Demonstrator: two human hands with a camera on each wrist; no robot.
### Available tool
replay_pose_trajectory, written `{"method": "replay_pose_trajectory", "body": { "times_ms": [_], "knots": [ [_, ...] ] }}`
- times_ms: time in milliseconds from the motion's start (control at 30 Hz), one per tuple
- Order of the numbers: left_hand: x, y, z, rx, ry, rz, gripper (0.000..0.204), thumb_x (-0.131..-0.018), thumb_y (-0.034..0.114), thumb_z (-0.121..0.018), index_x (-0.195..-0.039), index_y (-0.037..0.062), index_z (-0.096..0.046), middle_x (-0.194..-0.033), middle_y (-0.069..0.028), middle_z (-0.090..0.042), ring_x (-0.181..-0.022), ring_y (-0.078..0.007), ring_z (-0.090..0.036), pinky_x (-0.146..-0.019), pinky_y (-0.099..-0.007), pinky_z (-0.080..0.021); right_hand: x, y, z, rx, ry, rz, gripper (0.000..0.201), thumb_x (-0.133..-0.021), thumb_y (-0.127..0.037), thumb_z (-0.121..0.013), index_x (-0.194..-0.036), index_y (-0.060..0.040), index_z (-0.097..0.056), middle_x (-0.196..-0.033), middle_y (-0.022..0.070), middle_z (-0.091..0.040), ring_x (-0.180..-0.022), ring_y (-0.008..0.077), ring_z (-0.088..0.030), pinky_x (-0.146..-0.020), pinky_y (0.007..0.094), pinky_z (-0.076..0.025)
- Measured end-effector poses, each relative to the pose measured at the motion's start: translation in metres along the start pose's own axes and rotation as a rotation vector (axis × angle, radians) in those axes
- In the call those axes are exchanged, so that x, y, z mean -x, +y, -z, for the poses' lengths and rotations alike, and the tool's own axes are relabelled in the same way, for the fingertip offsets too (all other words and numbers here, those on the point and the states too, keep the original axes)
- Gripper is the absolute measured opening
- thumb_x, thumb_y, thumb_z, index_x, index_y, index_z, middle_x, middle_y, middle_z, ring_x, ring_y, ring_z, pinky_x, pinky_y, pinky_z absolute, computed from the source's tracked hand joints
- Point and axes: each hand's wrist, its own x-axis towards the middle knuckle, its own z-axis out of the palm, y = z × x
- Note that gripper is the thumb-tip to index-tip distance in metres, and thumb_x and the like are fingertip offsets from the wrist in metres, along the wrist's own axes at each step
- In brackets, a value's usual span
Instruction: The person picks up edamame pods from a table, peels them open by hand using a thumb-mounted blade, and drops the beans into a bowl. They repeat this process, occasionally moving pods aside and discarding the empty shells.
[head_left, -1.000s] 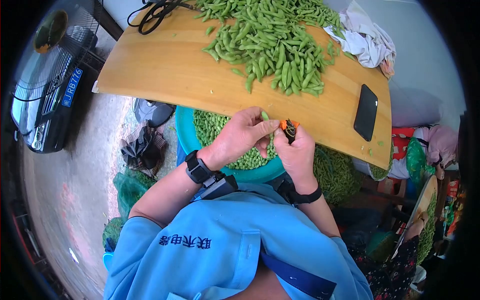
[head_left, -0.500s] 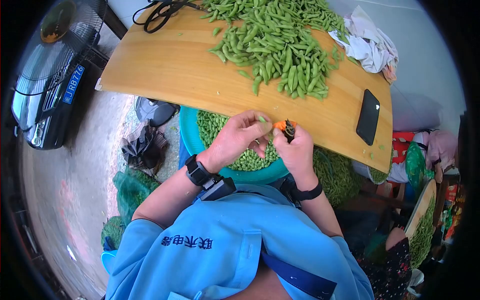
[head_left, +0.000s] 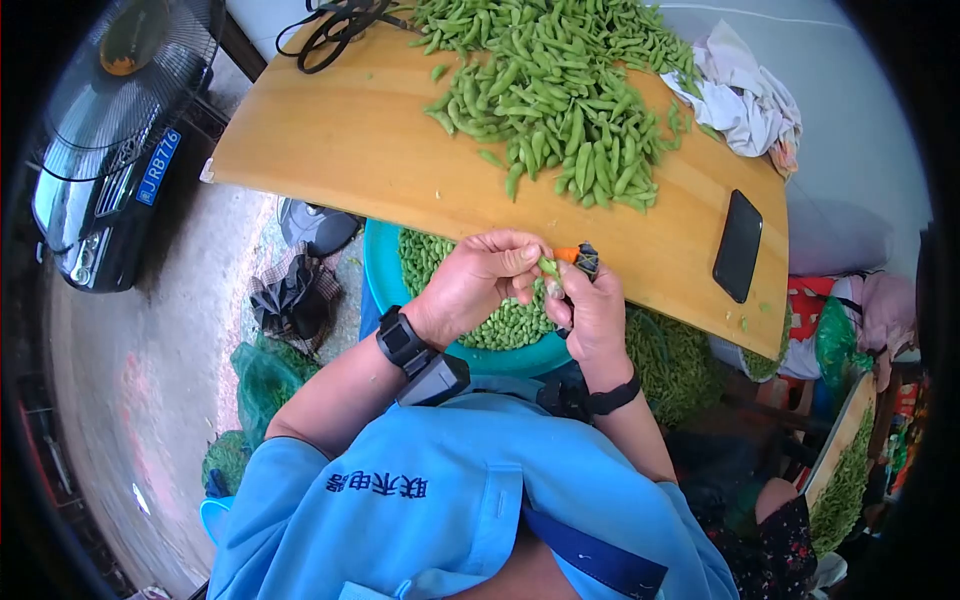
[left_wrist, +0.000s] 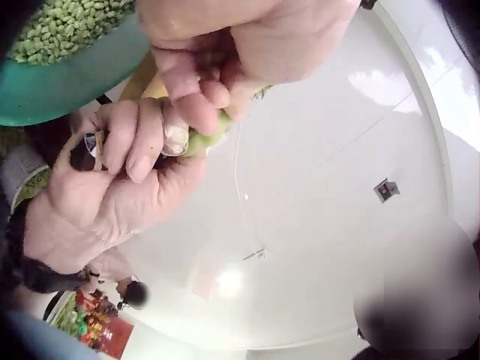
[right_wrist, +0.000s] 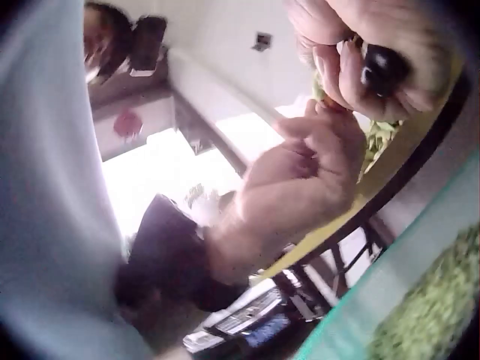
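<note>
Across my head view stretches a wooden counter (head_left: 320, 130), its heap of green pods (head_left: 560, 100) cut off by the top edge and a dark phone (head_left: 738, 245) lying toward its right end. Below the near edge I see a teal basin (head_left: 379, 270) of loose green beans (head_left: 425, 255), partly covered by counter and hands. The left hand (head_left: 490, 275) has its fingers pinched on a single pod (head_left: 548, 266), which sits between both hands; whether it is above the basin or the counter's rim, I can't tell from here. The right hand (head_left: 597, 305) meets the pod's other end, its fingers curled round a tool (head_left: 566, 254) showing orange and dark parts; its full shape is hidden from me. My right wrist view gives only a glossy black knob (right_wrist: 384, 70) in that fist. On my left wrist feed, a whitish patch (left_wrist: 175, 140) beside the pod is hard to identify, and blur masks the lower right corner.
</note>
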Motion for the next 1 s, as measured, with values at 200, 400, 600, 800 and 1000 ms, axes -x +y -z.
{"method": "replay_pose_trajectory", "body": {
  "times_ms": [200,400,600,800,1000],
  "knots": [
    [-0.006,-0.002,-0.021,-0.27,0.108,-0.075,0.016,-0.09,0.016,-0.059,-0.092,0.0004,-0.054,-0.073,-0.0046,-0.058,-0.058,-0.0097,-0.056,-0.05,-0.023,-0.051,-0.01,0.016,0.007,0.972,0.209,0.881,0.014,-0.08,-0.009,-0.062,-0.087,0.0029,-0.057,-0.054,0.003,-0.046,-0.046,0.0107,-0.046,-0.044,0.0289,-0.039],
    [-0.004,-0.008,-0.017,-0.362,0.071,-0.177,0.014,-0.093,0.011,-0.052,-0.095,-0.0025,-0.052,-0.073,-0.0059,-0.057,-0.061,-0.0111,-0.058,-0.052,-0.0253,-0.052,-0.003,0.001,0.003,0.211,0.075,0.093,0.008,-0.088,-0.006,-0.052,-0.082,-0.0028,-0.056,-0.057,-0.0053,-0.046,-0.045,0.0022,-0.039,-0.04,0.019,-0.028],
    [0.002,-0.014,-0.015,-0.318,0.068,-0.222,0.018,-0.094,0.011,-0.049,-0.103,-0.0044,-0.05,-0.075,-0.0066,-0.057,-0.062,-0.012,-0.058,-0.056,-0.0263,-0.052,-0.003,0.001,0.003,0.052,0.085,0.02,0.007,-0.087,-0.007,-0.053,-0.083,-0.0024,-0.055,-0.058,-0.0039,-0.045,-0.044,0.0034,-0.038,-0.039,0.0194,-0.027],
    [0.005,-0.01,-0.019,-0.262,0.152,-0.173,0.021,-0.093,0.009,-0.051,-0.108,-0.0051,-0.053,-0.077,-0.0062,-0.059,-0.062,-0.0106,-0.058,-0.056,-0.0248,-0.052,-0.006,0.019,0.012,0.674,0.155,0.592,0.008,-0.082,-0.004,-0.06,-0.087,0.0007,-0.057,-0.063,-0.0005,-0.052,-0.051,0.0065,-0.044,-0.046,0.0212,-0.036],
    [0.012,-0.019,-0.026,-0.458,0.178,-0.272,0.02,-0.092,0.01,-0.053,-0.103,-0.0045,-0.06,-0.072,-0.0048,-0.06,-0.061,-0.0097,-0.058,-0.055,-0.0231,-0.051,0.003,0.014,0.011,0.798,0.114,0.796,0.014,-0.078,-0.004,-0.064,-0.089,0.0021,-0.058,-0.065,0.0047,-0.052,-0.053,0.0087,-0.045,-0.049,0.0243,-0.038]
  ]
}}
